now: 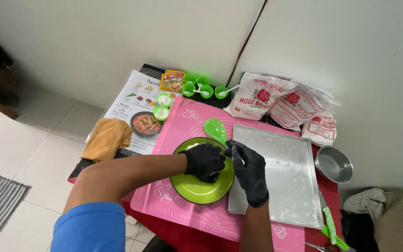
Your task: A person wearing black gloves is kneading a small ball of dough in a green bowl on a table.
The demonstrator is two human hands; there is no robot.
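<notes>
While both gloved hands work inside the green bowl [197,186], which sits on the pink mat [183,126] at the middle of the table [164,228], the white dough [193,146] in it shows only as a sliver at the far rim. The left hand [204,162] is curled down over the bowl's middle, its grip closed on what looks like dough, though the fingers hide it. The right hand [249,171] rests at the bowl's right edge, fingers bent; whether its grip holds anything I cannot tell.

Pressing hard off-centre could tip the shallow bowl or slide it against the metal tray [281,172] touching its right side. The green spoon [216,129] leaning at the far rim could be knocked out. Sticky dough may cling to the gloves.

The small green cups [200,86] have contents too small to make out, and the table's near edge is cut off.
</notes>
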